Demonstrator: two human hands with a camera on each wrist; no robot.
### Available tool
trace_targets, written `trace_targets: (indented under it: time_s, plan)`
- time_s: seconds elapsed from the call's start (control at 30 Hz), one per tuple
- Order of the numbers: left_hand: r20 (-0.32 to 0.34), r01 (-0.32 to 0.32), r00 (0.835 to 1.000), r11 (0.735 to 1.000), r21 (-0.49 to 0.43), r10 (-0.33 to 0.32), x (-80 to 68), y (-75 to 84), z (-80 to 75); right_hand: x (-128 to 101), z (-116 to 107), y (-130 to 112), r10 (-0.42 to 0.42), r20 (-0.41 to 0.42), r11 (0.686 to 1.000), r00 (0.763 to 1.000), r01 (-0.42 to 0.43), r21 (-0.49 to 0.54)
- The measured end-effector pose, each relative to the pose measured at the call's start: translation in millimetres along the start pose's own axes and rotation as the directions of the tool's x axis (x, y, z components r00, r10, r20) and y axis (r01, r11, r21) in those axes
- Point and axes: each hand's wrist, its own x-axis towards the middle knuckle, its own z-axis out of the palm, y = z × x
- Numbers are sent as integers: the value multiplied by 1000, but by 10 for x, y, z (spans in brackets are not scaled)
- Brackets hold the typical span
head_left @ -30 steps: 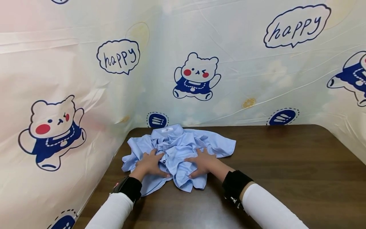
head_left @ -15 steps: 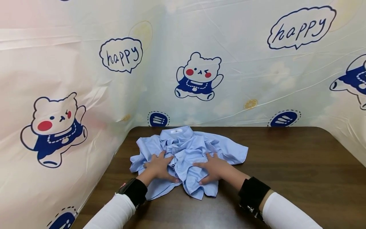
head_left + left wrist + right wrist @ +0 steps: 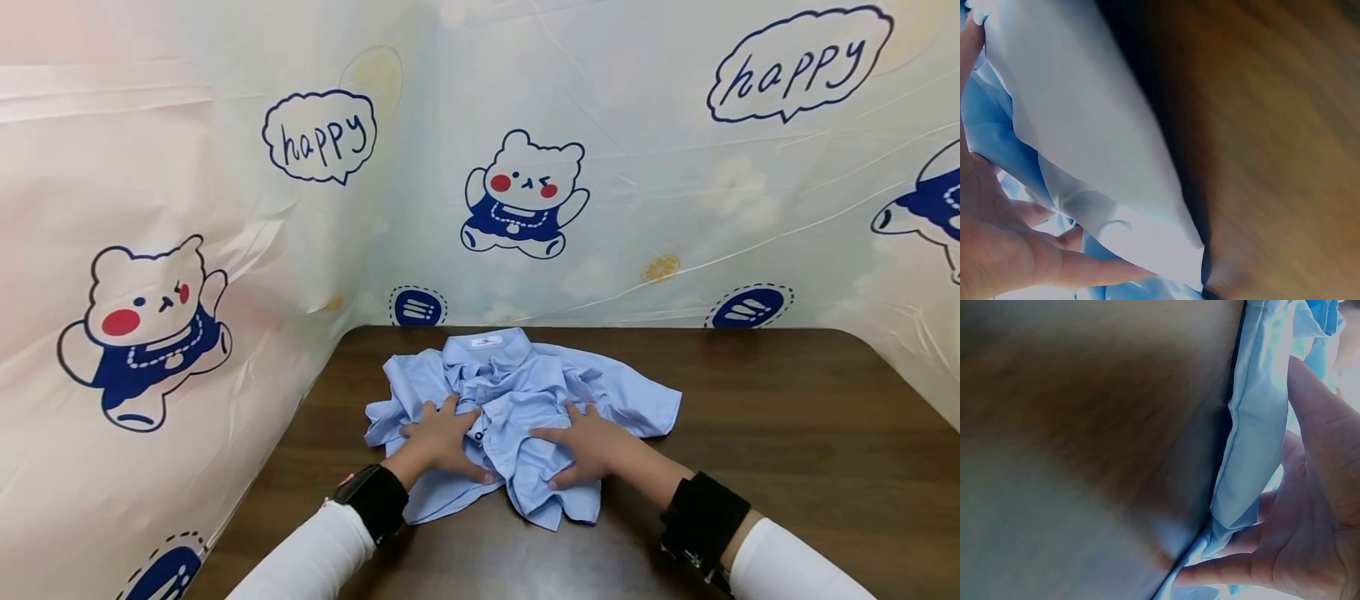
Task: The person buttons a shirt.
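Observation:
A crumpled light blue shirt [image 3: 498,379] lies bunched on the brown table, its collar with a white label facing the far edge and one sleeve spread to the right. My left hand [image 3: 444,437] rests on its left part, fingers spread and thumb pointing inward. On the right part lies my right hand [image 3: 592,446], fingers also spread. Close up in the left wrist view, the left hand's fingers [image 3: 1094,269] reach along the fabric. In the right wrist view, the right hand [image 3: 1310,506] touches the shirt's folded edge [image 3: 1254,431]. Some fingertips are hidden by folds.
The dark wooden table [image 3: 787,442] extends well to the right of the shirt. A pale curtain [image 3: 630,200] printed with bears and the word "happy" hangs behind the table and along its left side. Each wrist wears a black band [image 3: 705,521].
Both hands have slid the shirt to the right across the table, staying on it with fingers spread. The head view has shifted slightly.

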Motion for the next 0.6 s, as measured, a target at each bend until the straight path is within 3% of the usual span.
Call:
trace_targets:
  time_s: [0.6]
  plan:
    - [24,-68,997,996,59,67,142,458,21,-330,12,321,52,-7,996,999,-51,71]
